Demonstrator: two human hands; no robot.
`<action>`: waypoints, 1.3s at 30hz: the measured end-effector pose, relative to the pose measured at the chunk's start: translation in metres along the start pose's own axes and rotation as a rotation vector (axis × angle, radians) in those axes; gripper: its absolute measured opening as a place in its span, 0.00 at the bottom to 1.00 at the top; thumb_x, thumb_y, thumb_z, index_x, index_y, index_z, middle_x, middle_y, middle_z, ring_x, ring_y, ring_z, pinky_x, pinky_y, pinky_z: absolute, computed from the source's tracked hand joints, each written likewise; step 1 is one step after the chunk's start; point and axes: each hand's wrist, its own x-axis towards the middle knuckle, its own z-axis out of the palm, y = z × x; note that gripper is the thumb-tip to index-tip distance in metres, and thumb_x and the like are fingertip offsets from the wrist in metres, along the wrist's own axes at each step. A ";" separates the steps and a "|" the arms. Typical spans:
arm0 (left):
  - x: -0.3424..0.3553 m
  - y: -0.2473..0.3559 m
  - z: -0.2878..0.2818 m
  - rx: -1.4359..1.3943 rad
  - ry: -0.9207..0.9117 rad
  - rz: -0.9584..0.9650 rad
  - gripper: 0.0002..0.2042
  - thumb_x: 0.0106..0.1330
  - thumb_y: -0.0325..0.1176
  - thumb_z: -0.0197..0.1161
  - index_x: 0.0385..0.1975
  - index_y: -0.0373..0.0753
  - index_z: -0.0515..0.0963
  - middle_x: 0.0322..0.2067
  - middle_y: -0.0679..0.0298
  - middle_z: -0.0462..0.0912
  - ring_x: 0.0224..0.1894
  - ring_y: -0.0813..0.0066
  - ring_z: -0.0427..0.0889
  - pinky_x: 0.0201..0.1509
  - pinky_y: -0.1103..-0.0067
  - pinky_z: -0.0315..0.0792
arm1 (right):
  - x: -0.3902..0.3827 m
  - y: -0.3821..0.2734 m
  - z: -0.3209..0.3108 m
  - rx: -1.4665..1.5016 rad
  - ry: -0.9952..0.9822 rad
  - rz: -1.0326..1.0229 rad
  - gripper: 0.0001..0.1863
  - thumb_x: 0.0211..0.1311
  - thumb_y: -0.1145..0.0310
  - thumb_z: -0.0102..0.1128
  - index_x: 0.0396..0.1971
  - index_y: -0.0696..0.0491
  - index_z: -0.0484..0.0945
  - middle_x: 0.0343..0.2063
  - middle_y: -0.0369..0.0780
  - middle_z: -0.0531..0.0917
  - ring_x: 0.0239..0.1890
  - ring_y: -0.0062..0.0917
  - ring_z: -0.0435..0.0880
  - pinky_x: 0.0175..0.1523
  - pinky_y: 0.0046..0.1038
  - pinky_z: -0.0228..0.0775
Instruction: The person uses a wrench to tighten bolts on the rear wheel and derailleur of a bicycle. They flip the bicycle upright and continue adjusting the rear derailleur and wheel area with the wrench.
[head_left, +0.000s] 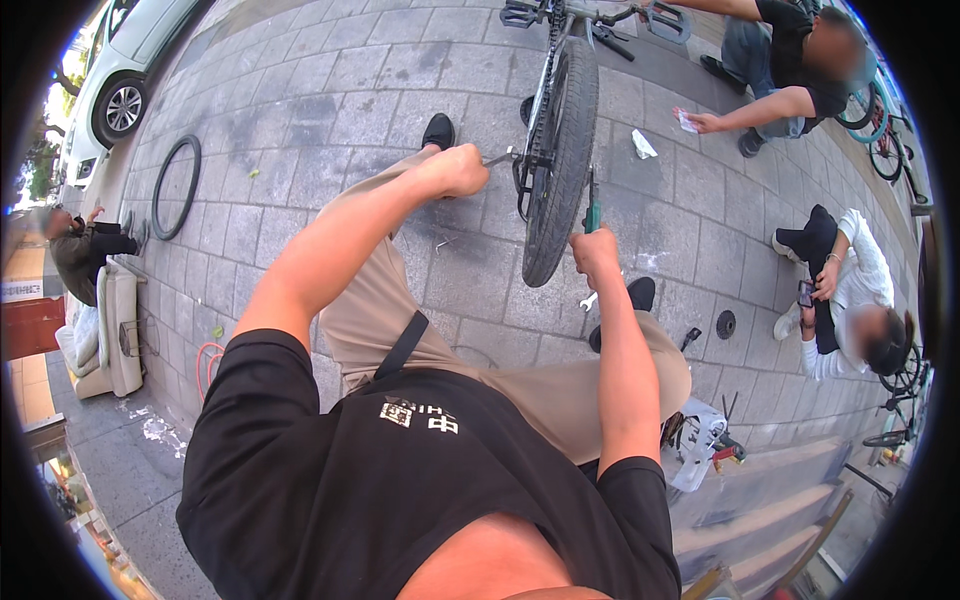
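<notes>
A bicycle wheel (562, 190) with a black tyre stands in front of me, attached to a bicycle whose pedal (668, 22) and chain (541, 118) show beyond it. On the wheel's left, my left hand (460, 171) is closed round a metal wrench (499, 157), whose far end meets the axle area. My right hand (598, 254) grips a green-handled tool (593, 212) beside the tyre's right side; its slim dark end points toward the axle, and its exact kind is unclear. Below that hand, a silver wrench (588, 301) lies on the paving.
A loose tyre (176, 188) lies at left, near a white car (125, 75) and a beige armchair (110, 335). A crouching person (775, 75) holds paper; another (850, 270) holds a phone. A black disc (725, 324) and a clear tool bin (700, 450) sit at right.
</notes>
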 end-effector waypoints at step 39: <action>0.008 0.014 0.113 -0.357 0.231 -0.069 0.14 0.60 0.30 0.63 0.40 0.25 0.79 0.35 0.37 0.86 0.42 0.37 0.87 0.51 0.54 0.79 | 0.002 0.003 -0.004 0.110 -0.034 0.100 0.24 0.61 0.70 0.65 0.57 0.62 0.76 0.29 0.41 0.84 0.25 0.22 0.80 0.30 0.29 0.70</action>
